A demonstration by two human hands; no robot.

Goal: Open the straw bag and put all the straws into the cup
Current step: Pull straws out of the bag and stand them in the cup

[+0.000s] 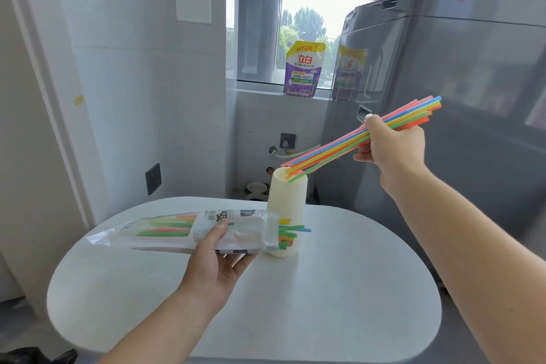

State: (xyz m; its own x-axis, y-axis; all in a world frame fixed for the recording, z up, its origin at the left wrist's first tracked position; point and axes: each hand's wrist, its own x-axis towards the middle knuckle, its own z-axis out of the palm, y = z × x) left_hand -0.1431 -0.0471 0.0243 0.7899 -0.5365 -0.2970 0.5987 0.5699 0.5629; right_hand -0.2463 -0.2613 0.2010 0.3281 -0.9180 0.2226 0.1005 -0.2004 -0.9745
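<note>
straws, a loose bundle of pink, blue, yellow, green and orange, slant from 2 o'clock down to 8 o'clock; their lower tips are at the mouth of the cup, some just inside the rim

right hand is clamped on the bundle past its middle, fingers curled under and thumb on top, raised in the air at 2 o'clock from the cup

cup is pale, ribbed and upright, standing on the table near its 12 o'clock edge

bag, a clear printed sleeve, is held roughly level above the table, with its open end toward 3 o'clock, in front of the cup's lower half; whether it touches the cup cannot be told

straw ends in green, orange and yellow poke out of that open end, and more coloured lengths show through the plastic toward the 9 o'clock end

left hand grips the bag from below near its middle, thumb over the top and fingers curled underneath

beyond the table a purple and yellow pouch stands on the window sill at 12 o'clock, a tall grey appliance rises at 3 o'clock, and a dark wall switch sits at 10 o'clock
</note>
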